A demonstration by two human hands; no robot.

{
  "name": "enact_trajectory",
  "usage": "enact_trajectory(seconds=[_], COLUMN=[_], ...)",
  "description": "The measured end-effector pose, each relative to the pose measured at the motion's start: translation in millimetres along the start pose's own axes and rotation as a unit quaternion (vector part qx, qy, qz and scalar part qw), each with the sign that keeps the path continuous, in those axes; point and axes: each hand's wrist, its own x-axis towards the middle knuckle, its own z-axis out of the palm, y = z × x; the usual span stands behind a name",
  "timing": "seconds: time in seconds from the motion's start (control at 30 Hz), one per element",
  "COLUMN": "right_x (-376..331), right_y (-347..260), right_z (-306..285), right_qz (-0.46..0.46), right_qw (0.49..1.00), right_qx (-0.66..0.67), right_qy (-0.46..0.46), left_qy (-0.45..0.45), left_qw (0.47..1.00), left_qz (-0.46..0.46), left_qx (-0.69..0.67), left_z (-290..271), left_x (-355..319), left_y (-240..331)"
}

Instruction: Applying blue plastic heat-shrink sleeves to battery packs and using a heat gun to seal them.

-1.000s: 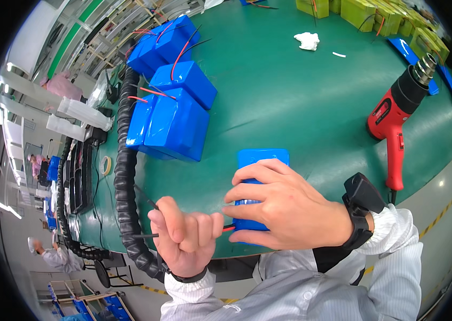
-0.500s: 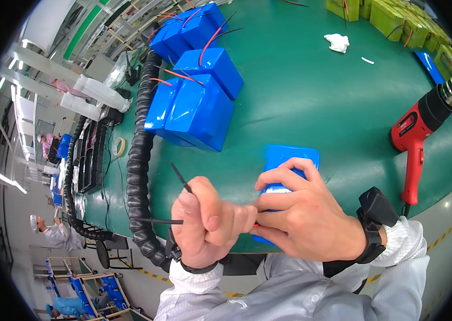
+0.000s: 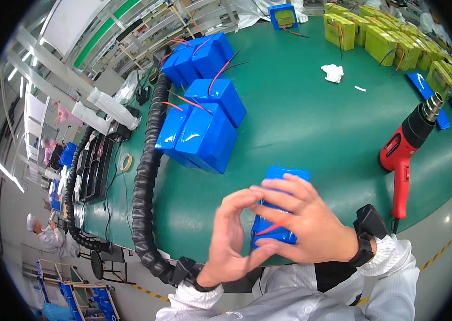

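Observation:
A blue wrapped battery pack [image 3: 285, 179] lies at the near edge of the green table [image 3: 311, 123]. My right hand [image 3: 303, 224] covers its near half, fingers bent around it, with a red wire [image 3: 273, 227] running under the thumb. My left hand [image 3: 231, 241] is raised just left of the pack, fingers curled so that thumb and fingertips meet my right hand's fingertips. I cannot tell whether the left hand pinches a wire. Both wrists wear black straps and white sleeves.
Several blue packs [image 3: 204, 134] with red and black wires are stacked to the far left. A red heat gun [image 3: 405, 152] lies at the right. A black corrugated hose [image 3: 146, 176] runs along the table's left edge. Yellow-green packs [image 3: 392, 37] and a white rag [image 3: 333, 72] sit at the far right.
My left hand has risen from below the table edge and curled beside the pack. The black wire it held half a second ago is no longer visible. My right hand stayed on the pack.

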Motion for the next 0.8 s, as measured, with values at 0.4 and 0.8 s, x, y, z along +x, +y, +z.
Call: enact_trajectory(seconds=[0.4,0.8], right_x=[-23.0,-7.5], right_y=[-4.0,21.9], right_z=[-8.5,-5.3], right_qz=[0.026,0.049], right_qw=[0.993,0.99], right_qx=[-0.017,-0.074], right_qy=[0.112,0.106], left_qy=[0.089,0.154], left_qw=[0.95,0.903], left_qz=[-0.064,-0.032], left_qx=[0.293,0.399], left_z=[11.0,27.3], left_x=[-13.9,-25.4], left_y=[14.8,23.4])
